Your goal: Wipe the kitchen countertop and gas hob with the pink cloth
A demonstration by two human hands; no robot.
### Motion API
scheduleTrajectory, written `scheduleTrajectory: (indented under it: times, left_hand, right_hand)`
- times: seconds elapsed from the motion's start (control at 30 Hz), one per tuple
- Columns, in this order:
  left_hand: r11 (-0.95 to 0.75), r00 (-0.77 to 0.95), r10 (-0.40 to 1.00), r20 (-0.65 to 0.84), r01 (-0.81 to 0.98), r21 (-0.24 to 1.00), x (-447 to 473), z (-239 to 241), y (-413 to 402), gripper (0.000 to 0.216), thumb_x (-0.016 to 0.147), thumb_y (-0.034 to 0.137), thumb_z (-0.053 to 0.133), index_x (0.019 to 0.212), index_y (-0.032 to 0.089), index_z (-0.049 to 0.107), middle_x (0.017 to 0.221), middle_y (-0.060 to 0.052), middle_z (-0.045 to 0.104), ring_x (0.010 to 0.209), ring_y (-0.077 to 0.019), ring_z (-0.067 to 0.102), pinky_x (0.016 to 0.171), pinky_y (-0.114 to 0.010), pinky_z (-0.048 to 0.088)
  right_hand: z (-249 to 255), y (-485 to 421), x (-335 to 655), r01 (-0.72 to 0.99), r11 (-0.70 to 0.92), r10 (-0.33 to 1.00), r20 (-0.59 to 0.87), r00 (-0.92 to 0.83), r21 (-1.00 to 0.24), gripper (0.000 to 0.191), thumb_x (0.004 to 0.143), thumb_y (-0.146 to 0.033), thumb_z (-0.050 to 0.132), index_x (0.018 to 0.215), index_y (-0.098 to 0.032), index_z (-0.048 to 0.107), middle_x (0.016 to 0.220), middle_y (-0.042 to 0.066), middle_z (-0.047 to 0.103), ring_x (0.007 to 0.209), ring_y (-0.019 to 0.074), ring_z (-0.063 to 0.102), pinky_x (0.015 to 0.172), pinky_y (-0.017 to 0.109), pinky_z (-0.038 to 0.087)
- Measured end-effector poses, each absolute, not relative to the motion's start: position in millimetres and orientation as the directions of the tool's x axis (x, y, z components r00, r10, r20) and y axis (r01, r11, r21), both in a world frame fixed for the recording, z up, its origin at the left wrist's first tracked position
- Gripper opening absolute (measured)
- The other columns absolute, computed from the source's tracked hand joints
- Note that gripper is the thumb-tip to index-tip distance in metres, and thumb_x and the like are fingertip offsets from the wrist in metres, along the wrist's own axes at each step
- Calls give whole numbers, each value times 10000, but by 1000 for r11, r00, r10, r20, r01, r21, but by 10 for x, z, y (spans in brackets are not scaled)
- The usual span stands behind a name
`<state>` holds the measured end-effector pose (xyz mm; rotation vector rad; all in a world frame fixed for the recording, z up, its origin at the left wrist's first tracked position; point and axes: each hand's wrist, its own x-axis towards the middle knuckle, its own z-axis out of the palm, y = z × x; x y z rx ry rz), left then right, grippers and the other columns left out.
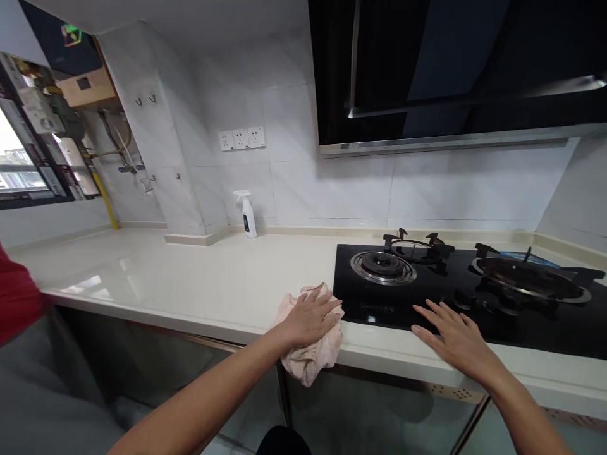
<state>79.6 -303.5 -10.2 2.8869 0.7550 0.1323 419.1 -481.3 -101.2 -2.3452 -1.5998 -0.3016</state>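
Observation:
A crumpled pale pink cloth (pixel 310 363) lies bunched at the counter's front edge, part of it hanging over. My left hand (pixel 313 318) presses down on it, holding it under the palm with the fingers laid across. The cloth sits against the left front corner of the black gas stove (pixel 353 308). My right hand (pixel 453 335) is open, fingers spread and empty, over the stove's front edge by the control knobs (pixel 465 297). Whether its palm touches the surface I cannot tell.
A white spray bottle (pixel 248 216) stands at the back wall below the sockets (pixel 241 138). Pan supports (pixel 417 248) rise from the stove, and a black range hood (pixel 427 76) overhangs it. At far left, a person in a red top (pixel 19 291) is beside the pale counter (pixel 156 278).

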Motion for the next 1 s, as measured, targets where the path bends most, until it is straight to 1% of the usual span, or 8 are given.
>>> scheduleTrajectory:
  times: [0.13,0.33,0.5,0.67,0.8,0.9,1.0]
  left_hand:
    - [-858,869,494,33,481,178,1011,-87,-2884,610,1104,573,177,1601,333,437,1753,-30,307,1652,-289,141,1301,-573,219]
    - [-788,802,597,-21,591,170,1419,-62,-2571,550,1103,524,224,1566,363,474,1751,-5,315,1642,-276,186,1298,-564,224]
    - [-722,733,680,-5,670,171,1775,-27,-2328,537,1095,463,241,1554,342,492,1732,-29,358,1619,-304,241,1279,-603,235]
    - [-657,660,750,46,735,170,2041,-58,-2299,525,1082,435,236,1496,350,547,1702,-46,405,1606,-360,231,1227,-705,239]
    - [-684,680,728,86,713,152,2017,-101,-2456,519,1073,476,261,1495,363,543,1703,-29,397,1609,-372,195,1220,-706,248]
    - [-736,729,677,104,664,129,1952,-110,-2617,504,1067,477,296,1476,357,563,1687,-30,420,1614,-376,168,1230,-696,244]
    - [-789,781,614,113,604,115,1908,-105,-2805,498,1067,465,302,1467,350,576,1668,-31,449,1608,-374,187,1240,-679,238]
  right_hand:
    - [-1002,-4847,4184,936,-336,875,331,352,-105,732,984,-776,322,1551,-363,532,1684,43,415,1593,377,288,1251,645,296]
    - [-958,-4878,4137,937,-338,874,340,347,-87,717,996,-756,320,1549,-352,535,1677,53,429,1587,374,302,1244,639,311]
    - [-869,-4865,4062,925,-371,869,318,378,-85,704,998,-740,339,1541,-343,547,1676,57,431,1587,362,307,1252,630,290]
    - [-801,-4871,4023,929,-356,879,302,369,-99,714,1010,-742,312,1553,-333,530,1686,67,414,1592,349,295,1252,620,279]
    - [-800,-4860,4025,930,-352,879,303,368,-109,716,1009,-740,312,1550,-325,534,1678,81,427,1588,359,302,1248,629,277]
    - [-812,-4842,4037,927,-359,875,306,376,-111,709,1007,-730,316,1542,-324,543,1671,82,438,1582,366,312,1243,636,284]
    - [-830,-4838,4056,926,-365,874,306,378,-101,697,1007,-713,324,1543,-323,542,1671,77,439,1578,367,321,1242,634,291]
